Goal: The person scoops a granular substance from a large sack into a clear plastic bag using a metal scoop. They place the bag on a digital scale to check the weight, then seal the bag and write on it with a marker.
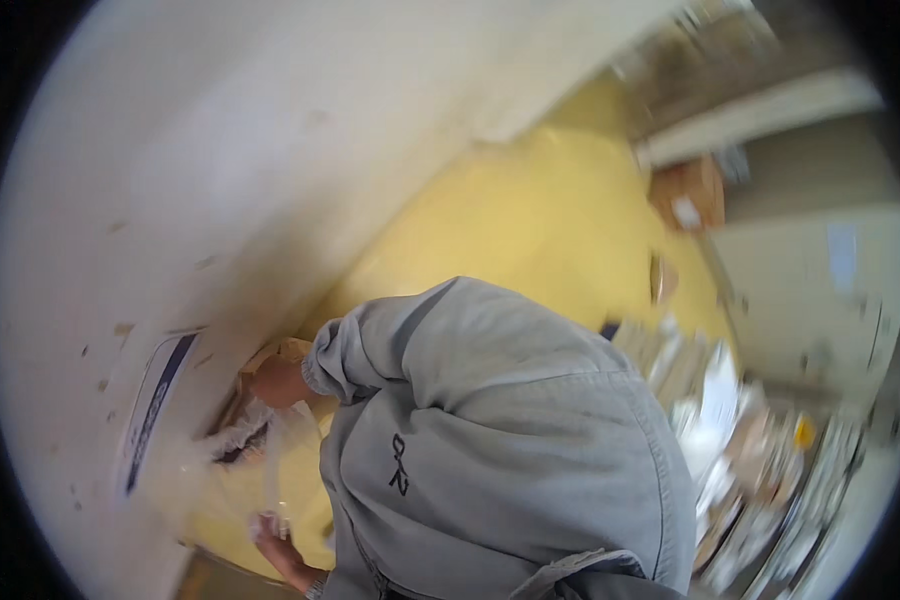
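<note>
A sheet of clear, crumpled plastic (282, 455) stretches between my two hands. My left hand (282, 552), the lower one in the picture, pinches its bottom end with the fingertips. Farther up, my right hand (280, 382) looks rounded and closed at the plastic's top end; its fingers are blurred and partly hidden. Beside the right hand, against the white surface, are brown, cardboard-like edges (232, 405) with something dark between them. What that dark thing is cannot be made out. My grey jacket sleeve and front fill the lower middle.
A large white panel (220, 150) with a blue-and-white label (158, 415) rises close on the left. Yellow floor (530, 210) lies beyond my arm. A brown carton (688, 195) stands at upper right, with blurred stacks of papers and flat packages (760, 470) at lower right.
</note>
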Available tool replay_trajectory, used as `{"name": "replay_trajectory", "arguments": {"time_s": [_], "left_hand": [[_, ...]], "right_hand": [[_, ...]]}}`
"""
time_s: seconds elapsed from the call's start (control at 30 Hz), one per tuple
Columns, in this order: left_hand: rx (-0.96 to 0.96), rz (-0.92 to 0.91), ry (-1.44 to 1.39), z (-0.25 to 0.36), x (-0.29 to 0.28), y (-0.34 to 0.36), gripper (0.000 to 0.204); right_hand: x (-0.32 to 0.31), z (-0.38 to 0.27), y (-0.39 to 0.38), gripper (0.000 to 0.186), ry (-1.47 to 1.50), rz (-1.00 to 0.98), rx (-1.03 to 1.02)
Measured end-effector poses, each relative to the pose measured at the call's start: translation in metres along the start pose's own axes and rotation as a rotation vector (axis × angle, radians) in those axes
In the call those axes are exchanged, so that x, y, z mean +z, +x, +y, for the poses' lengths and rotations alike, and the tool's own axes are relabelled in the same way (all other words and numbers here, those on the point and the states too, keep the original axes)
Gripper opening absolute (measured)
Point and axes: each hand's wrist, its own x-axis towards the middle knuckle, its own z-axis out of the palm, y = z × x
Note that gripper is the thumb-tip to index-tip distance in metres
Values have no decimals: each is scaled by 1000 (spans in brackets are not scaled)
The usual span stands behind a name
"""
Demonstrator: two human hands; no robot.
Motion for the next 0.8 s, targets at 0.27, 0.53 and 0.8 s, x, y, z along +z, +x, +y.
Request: {"name": "replay_trajectory", "arguments": {"time_s": [0.27,0.53,0.8], "left_hand": [[-336,-704,522,140,-45,47,39],[62,-443,712,111,-26,102,18],[490,-307,594,19,-38,123,27]], "right_hand": [[3,-33,-83,19,234,242,328],[54,-27,-70,18,231,475,490],[125,21,-51,16,98,491,224]]}}
